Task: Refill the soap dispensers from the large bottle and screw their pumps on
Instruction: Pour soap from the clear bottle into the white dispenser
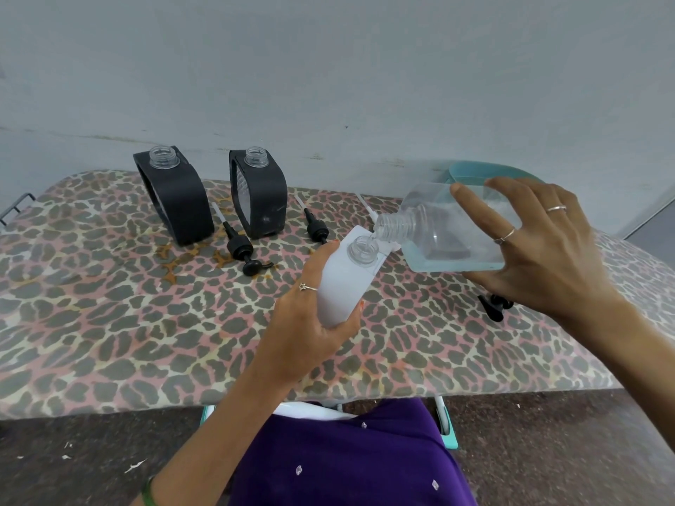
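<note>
Large bottle (453,231), gripped by the right hand (540,246), tips into the white dispenser (343,283) the left hand (310,330) grips.

A leopard-print cover (146,323) in pink, tan and grey carries two black dispensers (175,199) (261,193), a white dispenser (341,286), and a clear bottle (449,231) of pale blue liquid.

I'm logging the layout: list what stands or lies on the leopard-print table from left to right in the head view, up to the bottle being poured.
Left black dispenser → first black pump → second black dispenser → second black pump → white dispenser held by the left hand → large clear bottle tilted by the right hand.
</note>
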